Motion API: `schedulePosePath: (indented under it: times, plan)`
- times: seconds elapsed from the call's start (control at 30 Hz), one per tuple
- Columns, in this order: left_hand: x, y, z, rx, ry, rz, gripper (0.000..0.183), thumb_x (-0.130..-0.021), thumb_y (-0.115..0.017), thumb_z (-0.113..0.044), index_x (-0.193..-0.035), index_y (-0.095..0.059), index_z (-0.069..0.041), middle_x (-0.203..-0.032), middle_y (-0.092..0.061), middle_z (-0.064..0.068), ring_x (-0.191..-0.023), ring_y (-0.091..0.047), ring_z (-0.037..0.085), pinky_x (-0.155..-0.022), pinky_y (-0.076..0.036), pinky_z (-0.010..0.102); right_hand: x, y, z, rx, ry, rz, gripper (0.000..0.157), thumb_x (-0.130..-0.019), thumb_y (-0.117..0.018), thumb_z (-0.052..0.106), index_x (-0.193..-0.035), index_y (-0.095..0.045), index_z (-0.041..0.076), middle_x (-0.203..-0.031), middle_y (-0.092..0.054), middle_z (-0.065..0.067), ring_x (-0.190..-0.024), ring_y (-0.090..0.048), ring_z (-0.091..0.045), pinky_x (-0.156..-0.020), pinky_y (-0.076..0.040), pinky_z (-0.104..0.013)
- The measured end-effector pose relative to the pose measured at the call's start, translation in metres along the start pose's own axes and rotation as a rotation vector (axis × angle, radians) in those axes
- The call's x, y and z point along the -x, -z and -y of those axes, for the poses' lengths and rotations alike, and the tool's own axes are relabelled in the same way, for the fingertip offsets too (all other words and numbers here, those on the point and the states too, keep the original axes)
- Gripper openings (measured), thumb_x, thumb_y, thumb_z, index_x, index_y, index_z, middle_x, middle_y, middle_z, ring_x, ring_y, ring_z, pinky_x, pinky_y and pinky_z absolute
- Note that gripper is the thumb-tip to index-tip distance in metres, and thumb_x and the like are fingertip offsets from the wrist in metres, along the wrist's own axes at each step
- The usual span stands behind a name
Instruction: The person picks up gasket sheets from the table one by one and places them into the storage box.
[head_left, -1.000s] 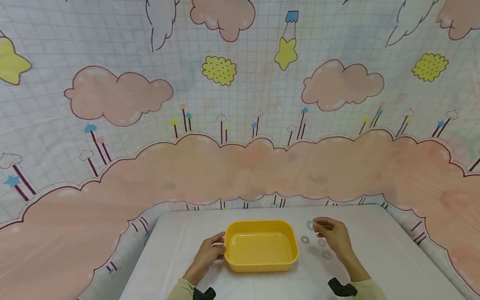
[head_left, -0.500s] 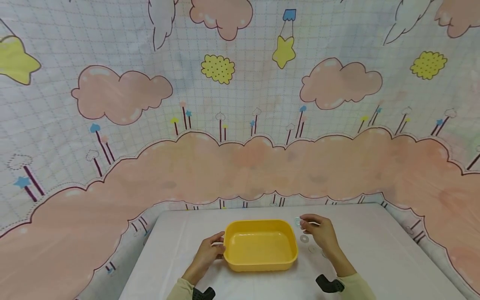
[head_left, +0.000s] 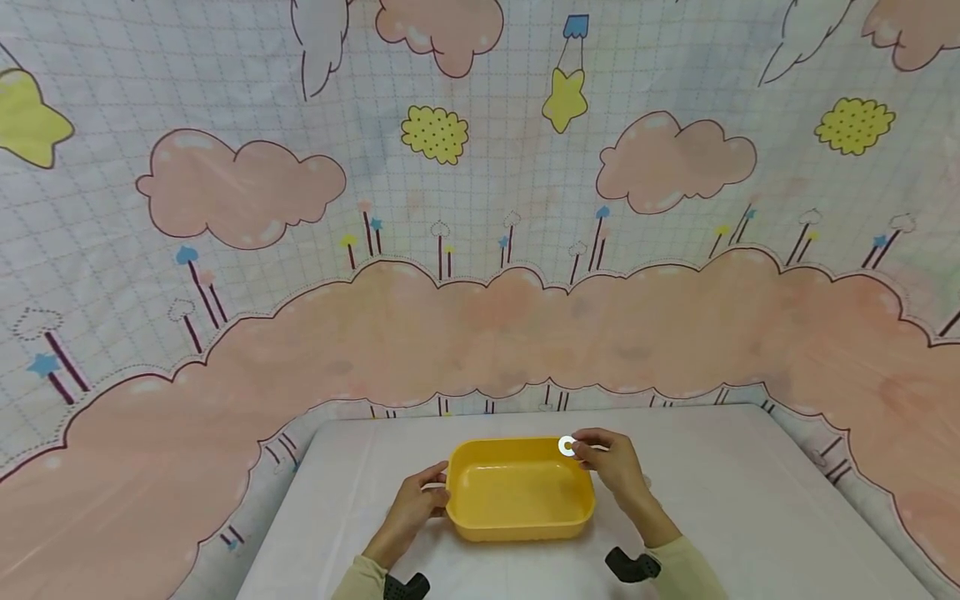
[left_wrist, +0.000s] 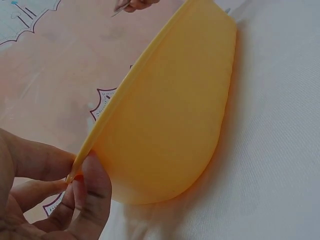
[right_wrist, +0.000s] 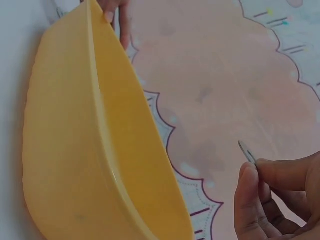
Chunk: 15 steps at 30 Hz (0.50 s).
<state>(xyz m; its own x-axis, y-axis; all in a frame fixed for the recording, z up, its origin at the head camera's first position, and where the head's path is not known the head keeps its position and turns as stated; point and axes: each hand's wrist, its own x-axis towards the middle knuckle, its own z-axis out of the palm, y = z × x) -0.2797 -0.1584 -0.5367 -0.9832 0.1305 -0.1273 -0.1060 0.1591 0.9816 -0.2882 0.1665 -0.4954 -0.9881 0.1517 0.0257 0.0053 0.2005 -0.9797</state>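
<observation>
A yellow plastic basin (head_left: 517,534) stands on the table in the head view. At its left end, my left hand (head_left: 414,502) pinches the rim between thumb and fingers, as the left wrist view shows up close. My right hand (head_left: 617,464) holds a thin, flat metal washer (head_left: 562,447) by its edge, between thumb and forefinger. In the head view the washer overlaps the basin's far right corner and looks bright white. The right wrist view shows the washer (right_wrist: 246,151) nearly edge-on, above rim height and apart from the basin wall (right_wrist: 60,135).
The white-covered table (head_left: 765,492) extends to both sides of the basin. Part of another washer (head_left: 647,481) peeks out beside my right wrist; the forearm hides the spot where others lay. A cloud-patterned cloth (head_left: 525,333) hangs behind the table.
My right hand has carried the washer leftward from over the loose washers on the right to the basin's far right corner. The left hand has kept its grip on the rim.
</observation>
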Motion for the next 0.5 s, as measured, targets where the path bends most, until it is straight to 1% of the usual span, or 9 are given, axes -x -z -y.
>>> schedulePosePath:
  times: [0.17, 0.27, 0.4, 0.5]
  plan:
    - [0.000, 0.000, 0.001, -0.003, -0.005, 0.000, 0.063, -0.084, -0.057, 0.003, -0.145, -0.041, 0.007, -0.117, -0.052, 0.019, -0.080, -0.060, 0.014, -0.066, -0.057, 0.028, 0.000, -0.011, 0.001, -0.015, -0.019, 0.011, 0.019, -0.090, -0.067, 0.005, -0.108, -0.070, -0.002, -0.101, -0.068, -0.015, -0.081, -0.068, -0.018, -0.070, -0.059, -0.023]
    - [-0.001, 0.000, 0.001, 0.000, 0.000, -0.001, 0.063, -0.084, -0.057, 0.003, -0.145, -0.041, 0.007, -0.117, -0.052, 0.018, -0.080, -0.060, 0.013, -0.067, -0.057, 0.029, 0.000, -0.018, 0.003, -0.038, -0.012, 0.017, 0.019, -0.090, -0.067, 0.004, -0.107, -0.070, -0.003, -0.101, -0.068, -0.016, -0.079, -0.069, -0.018, -0.068, -0.059, -0.023]
    - [-0.002, 0.000, 0.002, 0.001, 0.003, 0.000, 0.062, -0.085, -0.057, 0.004, -0.145, -0.040, 0.008, -0.117, -0.052, 0.018, -0.080, -0.060, 0.014, -0.068, -0.057, 0.032, -0.001, -0.026, 0.003, -0.086, -0.014, 0.030, 0.017, -0.089, -0.067, 0.001, -0.105, -0.069, -0.005, -0.096, -0.068, -0.015, -0.076, -0.069, -0.019, -0.065, -0.059, -0.023]
    - [-0.001, 0.001, 0.002, -0.001, 0.006, -0.002, 0.063, -0.084, -0.057, 0.004, -0.145, -0.040, 0.008, -0.117, -0.052, 0.018, -0.080, -0.060, 0.014, -0.069, -0.057, 0.033, -0.002, -0.032, 0.004, -0.117, -0.045, 0.043, 0.017, -0.090, -0.066, 0.001, -0.106, -0.069, -0.005, -0.091, -0.068, -0.012, -0.074, -0.069, -0.018, -0.064, -0.059, -0.022]
